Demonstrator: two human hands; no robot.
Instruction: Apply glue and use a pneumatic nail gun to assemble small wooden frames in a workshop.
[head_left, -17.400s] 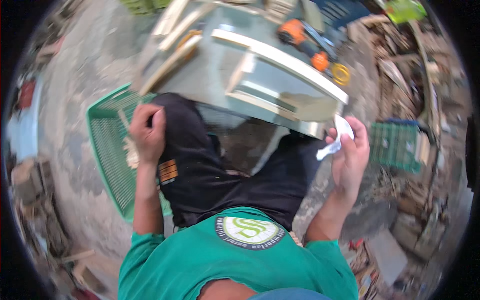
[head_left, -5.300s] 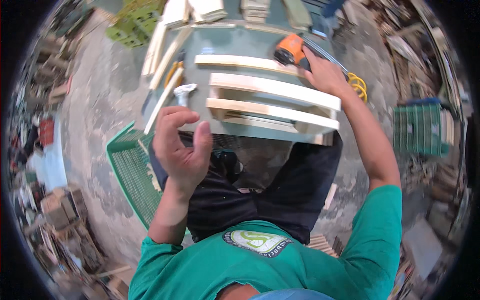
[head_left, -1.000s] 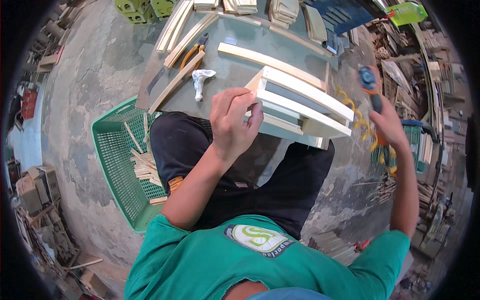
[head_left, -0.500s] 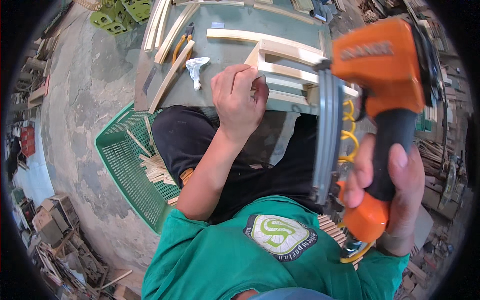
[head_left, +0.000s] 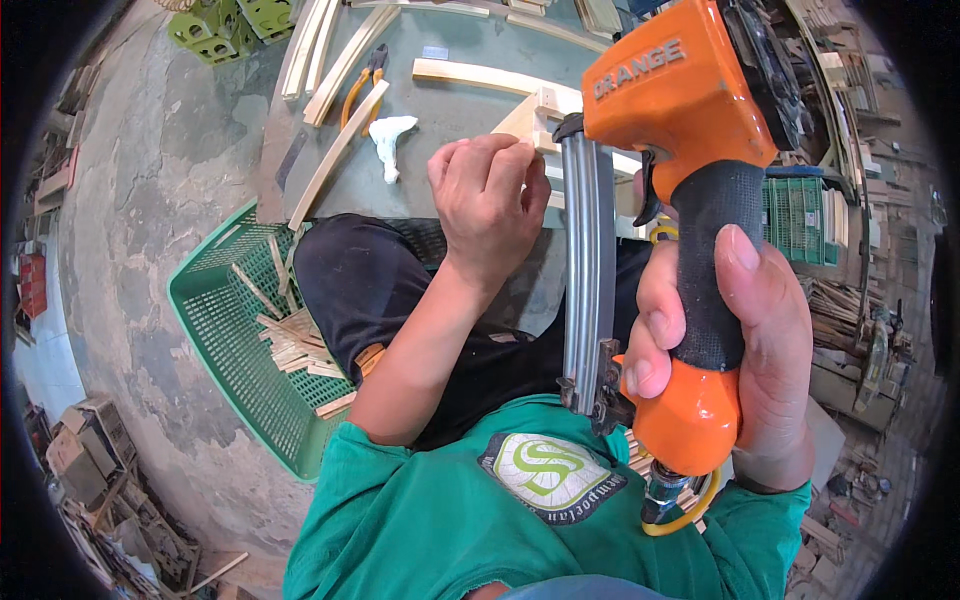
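Note:
My right hand is wrapped round the black grip of an orange pneumatic nail gun, lifted close to view on the right. A yellow coiled air hose joins the bottom of its handle. The gun's grey magazine stands upright and covers much of the work behind it. My left hand has its fingers curled at the near corner of a pale wooden frame on the worktable. Its fingertips are partly hidden, but it appears to pinch the frame's edge.
Left of the frame lie pliers with orange handles, a loose wooden strip and a crumpled white piece. More strips lie at the far left of the table. A green basket of offcuts stands beside my left leg.
The nail gun has moved left and slightly nearer in my right hand, now blocking more of the frame. My left hand has stayed at the frame's corner with a slight shift.

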